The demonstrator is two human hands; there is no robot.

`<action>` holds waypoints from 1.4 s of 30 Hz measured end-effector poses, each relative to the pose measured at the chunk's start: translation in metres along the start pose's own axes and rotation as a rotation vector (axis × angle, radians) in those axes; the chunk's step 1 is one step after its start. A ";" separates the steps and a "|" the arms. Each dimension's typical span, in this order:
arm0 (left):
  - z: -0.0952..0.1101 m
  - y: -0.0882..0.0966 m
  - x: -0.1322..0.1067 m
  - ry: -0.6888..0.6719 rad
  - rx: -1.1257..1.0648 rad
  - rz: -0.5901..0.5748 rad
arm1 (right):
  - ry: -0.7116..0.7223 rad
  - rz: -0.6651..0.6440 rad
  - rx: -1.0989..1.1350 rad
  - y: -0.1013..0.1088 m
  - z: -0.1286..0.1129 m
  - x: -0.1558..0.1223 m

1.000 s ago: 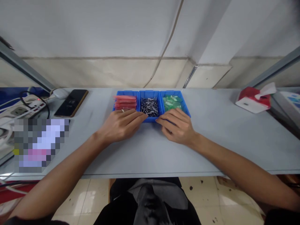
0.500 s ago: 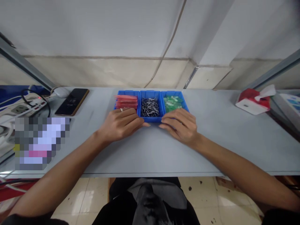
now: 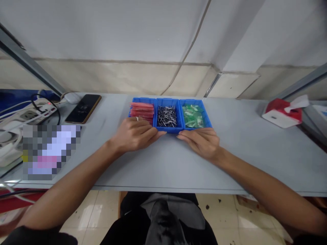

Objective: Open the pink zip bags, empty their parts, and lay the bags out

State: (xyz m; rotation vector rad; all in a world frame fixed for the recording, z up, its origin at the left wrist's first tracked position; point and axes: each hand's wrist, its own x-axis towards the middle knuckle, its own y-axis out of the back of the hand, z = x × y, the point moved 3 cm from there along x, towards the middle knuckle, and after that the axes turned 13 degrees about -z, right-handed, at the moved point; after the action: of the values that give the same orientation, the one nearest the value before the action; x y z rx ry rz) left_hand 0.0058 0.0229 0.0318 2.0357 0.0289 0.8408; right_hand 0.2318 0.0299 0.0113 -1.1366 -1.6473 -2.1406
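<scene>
Three blue plastic bins stand side by side on the desk. The left bin holds red plastic packets, the middle bin loose dark metal pins, and the right bin green packets. My left hand, with a ring on one finger, is closed at the front edge of the left bin, its thumb pointing toward the middle bin. Against the front of the right bin, my right hand is closed with its fingers pressed together. My hands partly hide the bins' front edges.
A dark phone lies at the left, near a white power strip with cables. A blurred-out patch covers something in front of it. At the right stands a red and white tissue box. A wall rises behind the desk.
The right hand's fingers have lowered and flattened at the front of the right bin, showing more of the green packets. The whole view has shifted slightly. The left hand stays at its bin.
</scene>
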 end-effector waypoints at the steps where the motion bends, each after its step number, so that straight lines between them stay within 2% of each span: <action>1: 0.000 -0.001 -0.001 0.002 -0.015 0.013 | -0.004 -0.015 0.014 0.000 -0.001 0.000; 4: -0.003 0.000 -0.007 0.023 -0.078 0.097 | 0.013 -0.082 0.037 -0.001 -0.005 -0.001; 6: -0.010 0.005 -0.011 0.123 -0.139 0.212 | 0.020 -0.120 0.007 -0.002 -0.006 -0.003; 8: -0.023 0.009 -0.016 0.345 -0.237 0.339 | 0.001 -0.126 -0.069 -0.001 -0.004 -0.002; 10: -0.041 0.006 -0.022 0.634 -0.370 0.442 | -0.037 -0.128 -0.150 0.000 0.002 0.006; 12: -0.058 -0.006 -0.030 0.898 -0.534 0.521 | -0.091 -0.174 -0.162 0.000 0.010 0.024; 13: -0.065 -0.014 -0.033 0.982 -0.619 0.549 | -0.127 -0.216 -0.133 -0.001 0.015 0.036; 16: -0.078 -0.044 -0.041 1.151 -0.905 0.520 | -0.166 -0.429 0.005 -0.015 0.023 0.082; 19: -0.077 -0.065 -0.046 1.282 -1.163 0.521 | -0.083 -0.663 0.040 -0.041 0.021 0.122; 22: -0.069 -0.071 -0.044 1.355 -1.357 0.525 | -0.067 -0.905 0.031 -0.068 0.015 0.140; 25: -0.064 -0.068 -0.042 1.406 -1.405 0.543 | -0.072 -1.021 -0.008 -0.083 0.010 0.144; 31: -0.064 -0.066 -0.041 1.460 -1.415 0.581 | -0.019 -0.968 -0.003 -0.093 0.014 0.142; 34: -0.064 -0.069 -0.040 1.407 -1.422 0.578 | -0.019 -0.921 -0.004 -0.097 0.020 0.140; 37: -0.065 -0.072 -0.041 1.359 -1.412 0.564 | -0.040 -0.933 0.000 -0.102 0.021 0.139; 42: -0.067 -0.073 -0.046 1.391 -1.379 0.601 | 0.016 -0.914 0.000 -0.106 0.017 0.145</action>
State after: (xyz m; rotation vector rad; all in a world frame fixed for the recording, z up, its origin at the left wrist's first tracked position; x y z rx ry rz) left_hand -0.0464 0.1009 -0.0244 -0.0612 -0.3083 1.7845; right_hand 0.0791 0.1224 0.0336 -0.3450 -2.4696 -2.5810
